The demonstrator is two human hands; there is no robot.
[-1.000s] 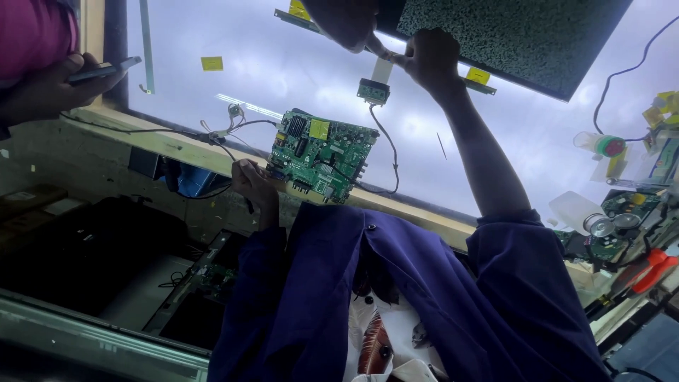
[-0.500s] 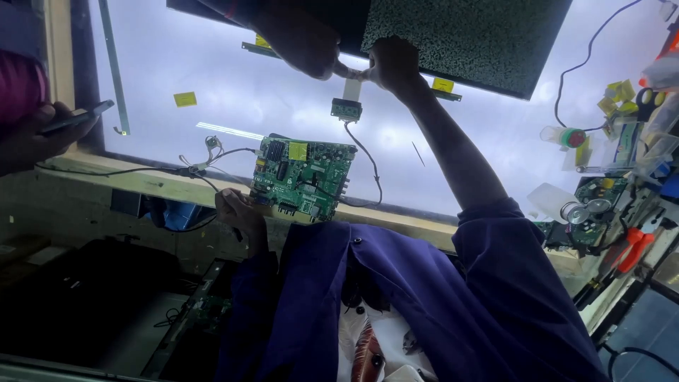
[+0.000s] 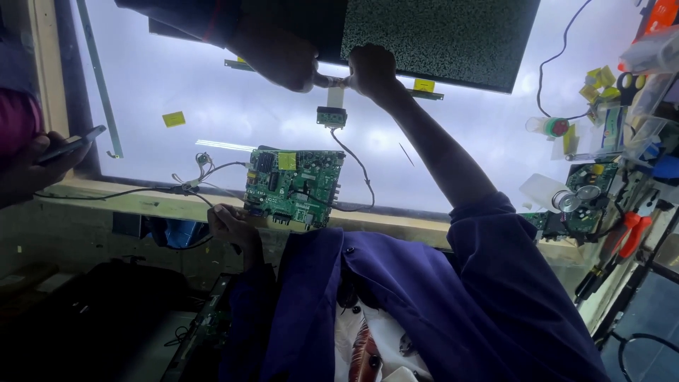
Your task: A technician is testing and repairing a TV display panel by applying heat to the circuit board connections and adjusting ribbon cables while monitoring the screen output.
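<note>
- Two big panels fill the view: a glowing white backlight sheet (image 3: 212, 85) spread across the bench, and a dark speckled screen panel (image 3: 438, 35) lifted over its far edge.
- A pale wooden bench rail (image 3: 127, 201) runs along the near side of the lit sheet.
- A green rectangular circuit board (image 3: 293, 187) with a yellow sticker sits at that rail, partly over the lit sheet. A thin black wire loops from it up to a small green connector board (image 3: 331, 117).
- My right hand (image 3: 371, 71) reaches to the dark panel's lower edge, fingers pressed together and pinching the top of a pale flat ribbon cable (image 3: 336, 95). The small connector board hangs from that cable.
- A co-worker's hand (image 3: 279, 56) in a dark sleeve grips the same spot, just beside mine.
- My left hand (image 3: 230, 223) is curled at the circuit board's near left corner, touching it. I cannot tell whether the fingers clamp it.
</note>
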